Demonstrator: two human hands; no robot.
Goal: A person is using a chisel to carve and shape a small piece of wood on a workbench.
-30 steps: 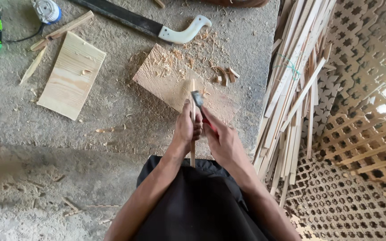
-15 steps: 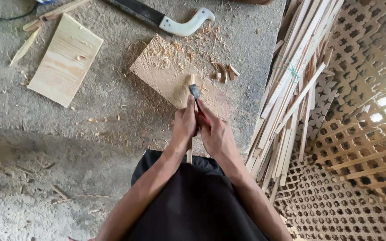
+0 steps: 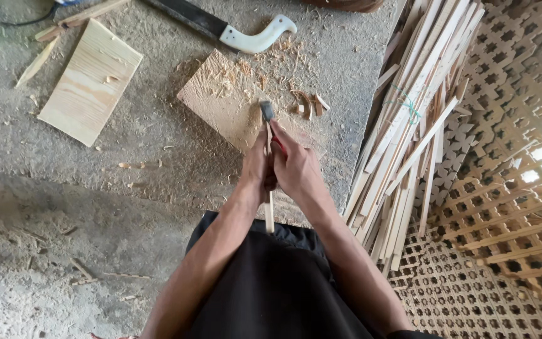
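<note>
1. Change vs earlier frames: view drops a bit, so the boards sit higher in frame; both hands stay locked on the same stick, blade tip stays over the work board. Looks like same whittling stroke carrying on, no new step.
2. Far left, concrete floor: loose pale board lies flat nr top-left, untouched, well apart from hands.
3. Top centre: machete w/ white handle on floor, just beyond work board's far edge, not in use.
4. Work board flat on floor, shavings piled on its far half & right corner.
5. Left hand fingers closed round thin stick; forearm runs up from lower left, wrist straight.
6. Stick pts away from body, near end over the black shorts, far end on work board.
7. Right hand clamped on small knife, red grip barely shows; touching left hand, blade against stick.
8. Right: bundle of slats leans on lattice panels, near right forearm, not touched.
</note>
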